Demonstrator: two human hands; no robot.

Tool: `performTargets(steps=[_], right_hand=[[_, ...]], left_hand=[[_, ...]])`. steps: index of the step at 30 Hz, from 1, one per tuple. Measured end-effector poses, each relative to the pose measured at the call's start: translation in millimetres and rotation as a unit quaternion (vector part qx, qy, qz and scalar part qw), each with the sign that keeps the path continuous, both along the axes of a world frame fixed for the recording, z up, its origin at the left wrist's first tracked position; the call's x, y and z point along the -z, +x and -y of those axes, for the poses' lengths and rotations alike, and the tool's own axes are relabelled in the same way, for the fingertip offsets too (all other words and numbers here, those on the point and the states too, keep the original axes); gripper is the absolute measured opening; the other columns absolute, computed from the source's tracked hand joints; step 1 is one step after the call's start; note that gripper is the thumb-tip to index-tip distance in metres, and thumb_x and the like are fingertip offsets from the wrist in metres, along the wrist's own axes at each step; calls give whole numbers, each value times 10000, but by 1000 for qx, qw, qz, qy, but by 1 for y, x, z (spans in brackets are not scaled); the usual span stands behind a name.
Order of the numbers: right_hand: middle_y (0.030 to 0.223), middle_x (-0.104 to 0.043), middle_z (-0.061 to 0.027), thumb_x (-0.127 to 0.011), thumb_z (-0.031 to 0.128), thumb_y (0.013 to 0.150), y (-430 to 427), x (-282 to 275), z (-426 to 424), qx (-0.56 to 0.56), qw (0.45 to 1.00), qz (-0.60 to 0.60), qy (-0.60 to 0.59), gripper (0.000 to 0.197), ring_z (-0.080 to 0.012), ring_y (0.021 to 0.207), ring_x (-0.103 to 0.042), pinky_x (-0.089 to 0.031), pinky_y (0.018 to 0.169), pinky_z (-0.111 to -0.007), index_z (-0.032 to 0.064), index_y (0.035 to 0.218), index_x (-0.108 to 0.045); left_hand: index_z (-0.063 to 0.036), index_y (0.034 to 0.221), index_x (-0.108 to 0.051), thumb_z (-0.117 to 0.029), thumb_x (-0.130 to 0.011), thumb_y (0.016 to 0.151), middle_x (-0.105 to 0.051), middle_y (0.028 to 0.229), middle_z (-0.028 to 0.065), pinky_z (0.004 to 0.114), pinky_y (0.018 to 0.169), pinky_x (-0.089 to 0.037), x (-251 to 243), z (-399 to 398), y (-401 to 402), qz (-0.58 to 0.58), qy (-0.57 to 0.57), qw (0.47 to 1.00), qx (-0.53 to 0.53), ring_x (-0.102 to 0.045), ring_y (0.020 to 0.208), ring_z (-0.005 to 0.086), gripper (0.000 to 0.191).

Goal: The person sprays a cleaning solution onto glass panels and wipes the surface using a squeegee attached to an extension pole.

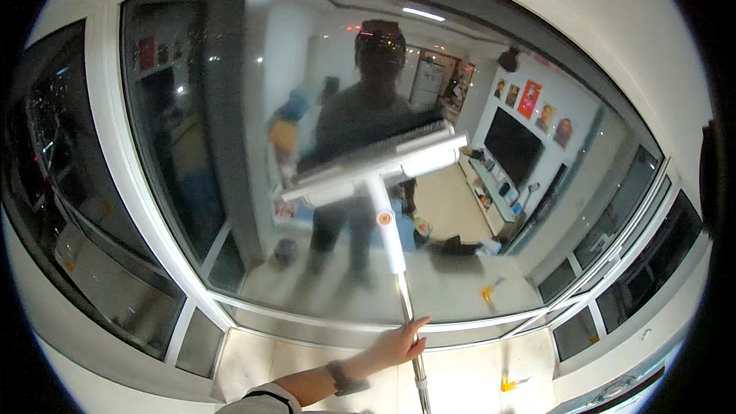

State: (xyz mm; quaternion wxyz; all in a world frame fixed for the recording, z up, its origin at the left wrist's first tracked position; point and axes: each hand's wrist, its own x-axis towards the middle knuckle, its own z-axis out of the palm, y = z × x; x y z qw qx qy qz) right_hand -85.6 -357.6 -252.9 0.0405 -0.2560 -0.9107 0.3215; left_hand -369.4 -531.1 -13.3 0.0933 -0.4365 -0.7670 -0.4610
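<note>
My left hand (pixel 397 345), with a dark band (pixel 345 378) on its wrist, grips the metal pole (pixel 404 293) of a window squeegee. The pole rises from the bottom edge into a white plastic neck (pixel 391 238). Its wide white squeegee head (pixel 345 184) is tilted, right end higher, in front of the large window pane (pixel 460 293). Whether the head touches the glass I cannot tell. The pane mirrors a person's dark shape and a lit room. My right hand is out of view.
White window frames (pixel 109 155) border the pane, with dark side windows (pixel 650 264) at left and right. An orange-handled tool (pixel 509 384) lies on the pale tiled surface (pixel 471 374) at the lower right. A dark-edged object (pixel 621 391) is at the right corner.
</note>
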Motion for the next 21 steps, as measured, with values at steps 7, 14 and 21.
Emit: performTargets(steps=[7, 14, 21], right_hand=[[445, -463, -98, -635, 219, 605, -138, -61, 28, -31, 996, -84, -4, 306, -168, 412, -435, -356, 410, -317, -14, 510, -461], [476, -491, -62, -647, 160, 609, -143, -3, 34, -20, 993, -91, -73, 248, -132, 436, -443, -358, 411, -292, -4, 523, -481], [517, -535, -132, -590, 301, 666, 26, 73, 69, 31, 995, 29, -93, 340, -220, 496, -518, -398, 448, -359, -27, 587, -550]], left_hand=[[-108, 1136, -387, -114, -523, 687, -541, 648, 98, 302, 469, -425, -167, 35, -42, 18, 101, 990, -102, -527, 511, 223, 469], [-116, 1116, -399, -70, -504, 683, -519, 696, 92, 297, 509, -430, -145, 1, -36, 3, 85, 994, -64, -525, 583, 207, 448], [-98, 1137, -361, -114, -468, 731, -515, 730, 103, 321, 511, -429, 30, -24, 21, 140, -15, 986, 89, -517, 566, 216, 420]])
